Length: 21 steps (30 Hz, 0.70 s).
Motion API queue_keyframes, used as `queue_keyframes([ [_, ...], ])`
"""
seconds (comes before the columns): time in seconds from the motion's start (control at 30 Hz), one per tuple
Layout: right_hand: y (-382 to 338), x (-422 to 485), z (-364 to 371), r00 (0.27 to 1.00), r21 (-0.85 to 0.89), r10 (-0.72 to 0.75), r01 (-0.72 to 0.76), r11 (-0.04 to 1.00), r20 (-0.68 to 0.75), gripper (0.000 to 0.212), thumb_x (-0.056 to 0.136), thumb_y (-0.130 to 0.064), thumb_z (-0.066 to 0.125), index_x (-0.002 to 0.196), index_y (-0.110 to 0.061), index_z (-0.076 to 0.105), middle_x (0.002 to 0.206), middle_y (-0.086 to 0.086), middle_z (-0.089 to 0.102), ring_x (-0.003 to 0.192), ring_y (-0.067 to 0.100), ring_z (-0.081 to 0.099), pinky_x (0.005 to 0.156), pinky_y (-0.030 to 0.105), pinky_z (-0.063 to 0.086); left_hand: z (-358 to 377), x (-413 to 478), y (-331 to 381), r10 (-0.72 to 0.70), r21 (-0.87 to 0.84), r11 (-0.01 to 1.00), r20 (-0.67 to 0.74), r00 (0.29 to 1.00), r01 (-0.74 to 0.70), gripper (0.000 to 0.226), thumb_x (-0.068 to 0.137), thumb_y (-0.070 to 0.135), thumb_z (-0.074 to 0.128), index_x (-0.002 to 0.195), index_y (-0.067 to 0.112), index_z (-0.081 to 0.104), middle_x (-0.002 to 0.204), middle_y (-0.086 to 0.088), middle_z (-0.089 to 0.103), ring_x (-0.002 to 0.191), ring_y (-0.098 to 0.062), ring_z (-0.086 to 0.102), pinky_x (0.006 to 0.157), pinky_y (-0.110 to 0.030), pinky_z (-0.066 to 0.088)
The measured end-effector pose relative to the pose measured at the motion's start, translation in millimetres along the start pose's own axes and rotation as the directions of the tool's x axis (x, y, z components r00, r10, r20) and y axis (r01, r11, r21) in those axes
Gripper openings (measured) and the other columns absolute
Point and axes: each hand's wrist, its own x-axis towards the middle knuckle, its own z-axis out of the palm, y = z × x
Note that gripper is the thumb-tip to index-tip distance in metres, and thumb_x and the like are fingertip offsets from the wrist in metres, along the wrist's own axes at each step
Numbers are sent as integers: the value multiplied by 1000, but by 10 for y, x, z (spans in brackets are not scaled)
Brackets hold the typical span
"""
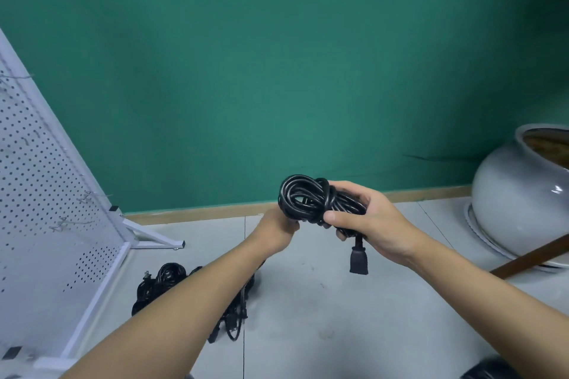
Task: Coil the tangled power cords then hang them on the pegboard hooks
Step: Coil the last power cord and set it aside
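Note:
A coiled black power cord is held in front of me at mid-frame. My right hand grips the right side of the coil, thumb across the front; its plug end hangs down below the hand. My left hand holds the coil's lower left side, its fingers mostly hidden behind the cord. A pile of tangled black cords lies on the floor, partly hidden by my left forearm. The white pegboard with thin wire hooks stands at the left.
A green wall is straight ahead. The pegboard's white foot juts out over the grey floor. A large grey ceramic pot sits at the right, with a brown wooden stick leaning in front of it.

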Motion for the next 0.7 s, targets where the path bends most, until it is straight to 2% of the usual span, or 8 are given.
queue_keyframes([
  [0.03, 12, 8, 10, 999, -32, -5, 4, 999, -38, 58, 78, -12, 86, 132, -17, 65, 111, 13, 73, 79, 24, 62, 62, 33, 49, 75, 13, -17, -13, 53, 999, 41, 999, 11, 32, 92, -11, 41, 83, 15, 56, 79, 1, 54, 77, -21, 48, 65, -27, 39],
  [0.13, 56, 45, -42, 980, -190, -38, 0, 982, -194, 65, 80, -17, 89, 137, -29, 59, 132, -2, 63, 71, 17, 60, 69, 32, 55, 239, 0, 42, -22, 148, 989, 85, 996, 9, 26, 101, 1, 38, 90, 15, 57, 83, -1, 57, 78, -23, 52, 60, -27, 39],
  [0.17, 93, 65, -95, 966, -251, -75, 11, 968, -247, 64, 82, -20, 87, 138, -33, 59, 135, -4, 61, 77, 14, 62, 74, 33, 56, 266, -24, 84, -21, 165, 986, 84, 996, 7, 28, 105, 7, 35, 91, 14, 59, 84, -4, 59, 79, -25, 55, 60, -27, 40],
  [0.27, 242, 114, -340, 908, -505, -246, 44, 862, -341, 65, 86, -27, 84, 143, -37, 56, 136, -12, 59, 119, 0, 58, 102, 33, 49, 303, -166, 231, 50, 264, 961, 126, 991, -82, 36, 110, 14, 29, 105, 10, 65, 94, -11, 60, 83, -27, 55, 67, -29, 42],
  [0.33, 334, 88, -467, 915, -684, -307, 48, 728, -263, 66, 88, -28, 82, 147, -34, 53, 135, -13, 57, 126, -6, 50, 110, 25, 42, 253, -221, 289, 113, 310, 937, 171, 979, -163, 36, 110, 17, 32, 114, 11, 67, 94, -5, 59, 83, -19, 50, 69, -27, 37],
  [0.47, 473, 70, -536, 973, -803, -208, 42, 594, -103, 66, 91, -29, 79, 150, -36, 50, 137, -15, 54, 127, 4, 52, 111, 37, 43, 93, -272, 393, 281, 455, 807, 267, 922, -377, 27, 108, 29, 46, 110, 13, 67, 81, 5, 53, 78, -20, 50, 68, -31, 34],
  [0.6, 340, 37, -415, 993, -761, -56, 116, 638, 104, 62, 88, -19, 79, 141, -42, 57, 127, -24, 61, 121, 2, 55, 105, 25, 44, -88, -204, 419, 518, 405, 737, 177, 837, -542, 15, 97, 31, 64, 89, 22, 74, 75, 7, 61, 70, -15, 55, 68, -36, 48],
  [0.7, 261, -36, -219, 985, -726, 41, 94, 681, 167, 51, 81, -18, 80, 119, -48, 64, 106, -12, 65, 100, 9, 60, 89, 29, 49, -186, -174, 402, 532, 235, 821, 18, 846, -521, 5, 85, 23, 83, 84, 21, 78, 75, 6, 64, 67, -5, 54, 66, -20, 41],
])
